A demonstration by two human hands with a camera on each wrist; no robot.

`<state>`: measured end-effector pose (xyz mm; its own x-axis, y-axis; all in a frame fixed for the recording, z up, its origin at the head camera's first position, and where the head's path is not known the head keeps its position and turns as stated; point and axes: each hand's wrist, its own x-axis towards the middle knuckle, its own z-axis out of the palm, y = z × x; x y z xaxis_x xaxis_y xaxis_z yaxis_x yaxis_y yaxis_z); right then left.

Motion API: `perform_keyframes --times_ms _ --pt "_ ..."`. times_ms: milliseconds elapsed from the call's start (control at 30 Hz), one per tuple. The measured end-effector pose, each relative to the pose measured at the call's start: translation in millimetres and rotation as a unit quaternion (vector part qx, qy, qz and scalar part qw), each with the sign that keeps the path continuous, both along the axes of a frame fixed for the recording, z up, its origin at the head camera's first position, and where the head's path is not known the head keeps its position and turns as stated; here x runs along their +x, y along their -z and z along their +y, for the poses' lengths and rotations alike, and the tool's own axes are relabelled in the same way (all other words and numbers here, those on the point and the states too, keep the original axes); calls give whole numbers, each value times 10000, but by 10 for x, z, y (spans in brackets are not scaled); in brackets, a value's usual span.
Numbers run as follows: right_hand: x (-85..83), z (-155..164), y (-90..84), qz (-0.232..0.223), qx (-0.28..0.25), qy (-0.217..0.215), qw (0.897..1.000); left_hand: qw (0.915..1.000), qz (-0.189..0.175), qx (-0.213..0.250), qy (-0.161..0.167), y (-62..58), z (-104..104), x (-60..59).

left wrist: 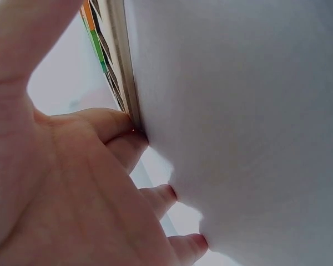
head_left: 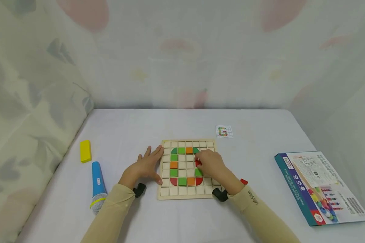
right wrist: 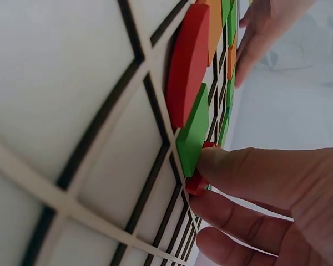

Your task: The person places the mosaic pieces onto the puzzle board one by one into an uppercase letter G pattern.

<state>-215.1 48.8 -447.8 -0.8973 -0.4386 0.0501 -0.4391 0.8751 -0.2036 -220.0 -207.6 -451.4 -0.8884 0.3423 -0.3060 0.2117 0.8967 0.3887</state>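
While pinching a small red wooden tile (head_left: 197,163) at the fingertips, right hand (head_left: 211,164) over right half of the square wooden grid board (head_left: 165,195), fingers curled round the tile, tile sitting in or just above a cell directly above a green square tile (head_left: 198,172); cannot tell whether fully seated. Right wrist view: same red tile (right wrist: 197,184) between thumb and forefinger, touching the green tile's (right wrist: 192,134) edge, red half-round tile (right wrist: 186,64) next along. Left hand (head_left: 145,166) flat on white table (head_left: 124,128), fingers straight and spread, fingertips (left wrist: 134,133) against board's left edge (left wrist: 122,61), holding nothing. Board centred near front of table, partly filled: green, orange and red tiles forming a letter-like outline, remaining cells bare wood. Small pattern card (head_left: 224,131) just beyond board's far right corner, well apart from both hands. Yellow rectangular block (head_left: 85,151) and blue toy microphone (head_left: 96,186) to the left, lying flat, apart from board. Colourful printed box (head_left: 319,186) at right table edge, lying flat.
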Motion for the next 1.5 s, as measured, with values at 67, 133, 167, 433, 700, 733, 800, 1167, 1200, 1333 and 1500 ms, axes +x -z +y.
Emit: perform_keyframes --times_ms 67,133,167,433,700,733,800,1167,1200,1333,1500 --pt "0 -12 -5 -38 37 7 10000 10000 70 3 41 5 -3 2" --pt "0 -23 -9 -79 71 15 9999 9999 124 -24 69 13 -3 4" --pt "0 -28 -13 -100 93 21 9999 9999 146 -43 82 19 -3 3" --pt "14 -44 -26 -170 154 29 9997 9998 182 -37 90 23 2 8" --pt "65 36 -48 -75 14 45 10000 9999 120 -44 97 42 14 -14" --pt "74 73 -61 -54 -35 84 9999 9999 107 -46 95 43 16 -17" --pt "90 178 -97 43 -135 192 9997 9999 91 -65 92 44 16 -20" --pt "384 1003 -167 45 -210 890 9958 9996 130 -140 199 36 -28 -19" --pt "419 1057 -153 -23 -139 977 9951 9996 143 -144 220 32 -32 -20" --pt "548 1199 -102 -398 201 1304 9905 9996 134 -87 229 4 -34 -16" --pt "672 1270 17 -440 287 1120 9923 9997 91 -45 214 3 -19 -11"
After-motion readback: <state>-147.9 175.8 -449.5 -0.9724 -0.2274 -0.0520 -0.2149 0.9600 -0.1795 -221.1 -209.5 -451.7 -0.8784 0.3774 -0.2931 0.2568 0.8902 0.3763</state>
